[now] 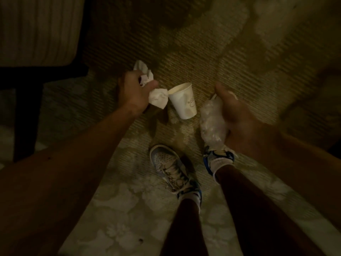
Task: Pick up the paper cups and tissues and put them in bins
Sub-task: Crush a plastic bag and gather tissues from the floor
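Note:
A white paper cup [183, 100] with a small printed logo lies tilted on the carpet between my hands. My left hand [135, 89] is closed around crumpled white tissues [157, 97], which stick out above and below my fist; the lower tissue touches the cup's rim. My right hand [238, 115] grips a crumpled, shiny white wad [212, 122] that looks like plastic or tissue, held just right of the cup. No bin is in view.
A chair [36, 34] with a striped seat and dark frame stands at the upper left. My two feet in white-and-blue sneakers [171, 169] stand on the patterned carpet [203, 52] just below the cup. The scene is dim.

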